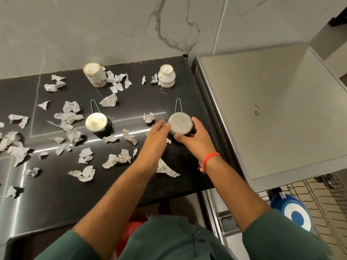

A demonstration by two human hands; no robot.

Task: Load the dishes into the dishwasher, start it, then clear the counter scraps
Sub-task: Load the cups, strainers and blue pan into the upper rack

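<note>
My right hand [195,139] cupped the steel cup [180,123], left fingertips [167,124] straight, steadying; I'd lift it level.

small printed mark on the right upturned mug's base [167,70], too blurred to read

Soft overhead light is bouncing off the glossy black tabletop [56,194], throwing bright streaks of glare left of the hands. Shadows are staying short and faint. Wide-angle lens is bending the edges; everything's looking pretty sharp.
</note>
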